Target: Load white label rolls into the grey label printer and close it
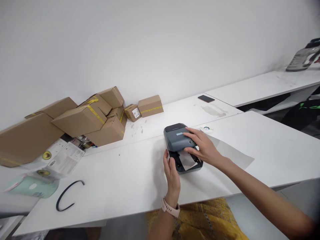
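A small dark grey label printer (176, 134) sits on the white table (125, 180) in front of me, with a white label (188, 160) sticking out of its front slot. My right hand (203, 146) lies on top of the printer, fingers stretched flat over its lid and its thumb at the label's far edge. My left hand (172, 170) rests against the printer's near left corner with fingers extended; a pink watch is on that wrist.
Several taped cardboard boxes (87, 116) are piled at the back left. Printed sheets (63, 160), a pale green roll (35, 186) and a black curved band (67, 196) lie at the left. A dark phone (206, 98) lies further back. Another white counter runs off to the right.
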A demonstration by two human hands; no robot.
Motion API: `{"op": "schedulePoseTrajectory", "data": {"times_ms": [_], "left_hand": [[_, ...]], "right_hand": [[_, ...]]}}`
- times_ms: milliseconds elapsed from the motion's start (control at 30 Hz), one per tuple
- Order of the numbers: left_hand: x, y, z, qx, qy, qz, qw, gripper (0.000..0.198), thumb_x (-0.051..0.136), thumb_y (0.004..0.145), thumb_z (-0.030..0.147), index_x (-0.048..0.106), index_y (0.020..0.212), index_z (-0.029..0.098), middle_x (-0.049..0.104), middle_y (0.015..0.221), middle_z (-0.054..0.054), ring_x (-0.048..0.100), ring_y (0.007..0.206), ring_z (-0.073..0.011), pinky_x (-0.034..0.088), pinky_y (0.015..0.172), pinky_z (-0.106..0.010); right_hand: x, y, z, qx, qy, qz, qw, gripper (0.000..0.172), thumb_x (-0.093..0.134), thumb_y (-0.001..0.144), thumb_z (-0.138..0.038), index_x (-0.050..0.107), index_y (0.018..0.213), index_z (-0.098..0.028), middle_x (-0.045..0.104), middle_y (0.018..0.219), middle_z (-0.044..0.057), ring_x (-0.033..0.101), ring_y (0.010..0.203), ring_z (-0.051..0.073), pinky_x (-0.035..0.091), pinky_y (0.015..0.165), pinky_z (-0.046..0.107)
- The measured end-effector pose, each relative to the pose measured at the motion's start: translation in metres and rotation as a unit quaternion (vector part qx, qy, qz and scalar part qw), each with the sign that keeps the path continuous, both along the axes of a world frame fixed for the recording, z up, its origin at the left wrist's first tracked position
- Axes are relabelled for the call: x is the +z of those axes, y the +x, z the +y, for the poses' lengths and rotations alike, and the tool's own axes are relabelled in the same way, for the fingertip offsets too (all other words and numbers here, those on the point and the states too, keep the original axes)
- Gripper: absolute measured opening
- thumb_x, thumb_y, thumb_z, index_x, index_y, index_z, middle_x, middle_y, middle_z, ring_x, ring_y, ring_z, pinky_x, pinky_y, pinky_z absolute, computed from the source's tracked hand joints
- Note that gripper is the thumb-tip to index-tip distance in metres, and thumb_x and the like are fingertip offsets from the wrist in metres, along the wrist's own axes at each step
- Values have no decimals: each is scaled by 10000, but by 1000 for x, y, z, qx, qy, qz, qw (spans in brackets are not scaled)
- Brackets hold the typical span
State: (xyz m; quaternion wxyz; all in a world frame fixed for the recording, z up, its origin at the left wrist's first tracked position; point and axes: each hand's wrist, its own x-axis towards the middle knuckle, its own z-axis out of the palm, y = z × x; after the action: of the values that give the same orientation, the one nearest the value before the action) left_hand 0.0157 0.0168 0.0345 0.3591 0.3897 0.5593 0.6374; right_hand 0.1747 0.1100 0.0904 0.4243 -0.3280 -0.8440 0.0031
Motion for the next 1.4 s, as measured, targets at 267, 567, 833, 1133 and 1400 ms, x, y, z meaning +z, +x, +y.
{"op": "schedulePoseTrajectory", "data": {"times_ms": [267,567,833,1133,1400], "left_hand": [[-6,-27,53,22,-46,180,982,393,511,900,328,532,1274,211,524,1388,-115,471,1298,-237,406,1040,-359],[2,-32,105,25,-130,322,938,556,597,846,453,452,1330,222,609,1303,-125,555,1209,-283,418,967,-390],[-1,-31,105,36,-113,370,922,531,568,880,387,400,1355,218,636,1264,-130,600,1153,-276,434,916,-370],[3,-27,105,46,-121,391,911,572,478,909,308,308,1438,175,650,1239,-156,613,1146,-289,436,919,-379],[5,-28,102,43,-127,408,903,517,390,928,246,325,1435,167,715,1072,-144,680,976,-293,450,855,-385]], "right_hand": [[52,-38,85,-23,-48,145,988,443,514,900,-527,547,1221,-223,638,1183,105,607,1068,269,485,894,407],[69,-57,137,-109,-59,208,970,652,518,873,-561,419,1377,-161,533,1331,180,542,1152,306,441,943,482],[2,-38,73,16,-41,-123,991,257,439,943,-281,687,960,-214,706,960,62,624,932,199,451,836,317],[-32,-71,89,11,-104,-431,896,135,634,707,-126,728,803,-113,737,842,157,669,880,273,325,928,396],[-30,-72,91,34,-110,-432,894,149,622,717,-137,721,828,-123,746,853,140,685,864,262,313,951,402]]}}
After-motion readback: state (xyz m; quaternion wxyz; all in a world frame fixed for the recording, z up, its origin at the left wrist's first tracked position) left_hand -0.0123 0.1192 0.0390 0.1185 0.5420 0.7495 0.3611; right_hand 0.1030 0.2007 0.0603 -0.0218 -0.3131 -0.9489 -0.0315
